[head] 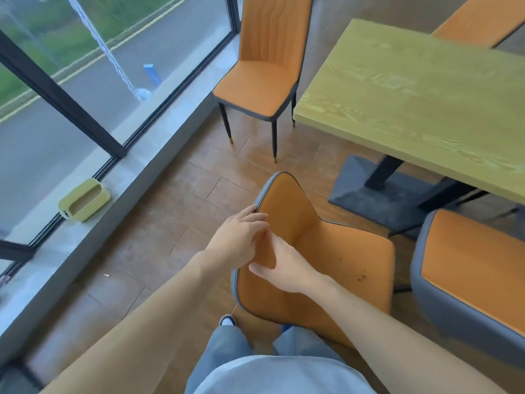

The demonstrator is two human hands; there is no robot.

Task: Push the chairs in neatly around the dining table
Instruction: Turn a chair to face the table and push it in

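1. Head view: left hand (241, 237) and right hand (287, 271) both grip the top of the near chair (326, 251) backrest, fingers curled over its edge.
2. That chair sits off the dining table (412, 103) near corner, angled, not tucked in.
3. Best bet: square it first, then push evenly with both hands.
4. Watch the table base (369, 191) and the neighbouring chair (468, 268) close on the right; open floor (170, 223) lies windowward. The far chair (264, 72) stands out too.
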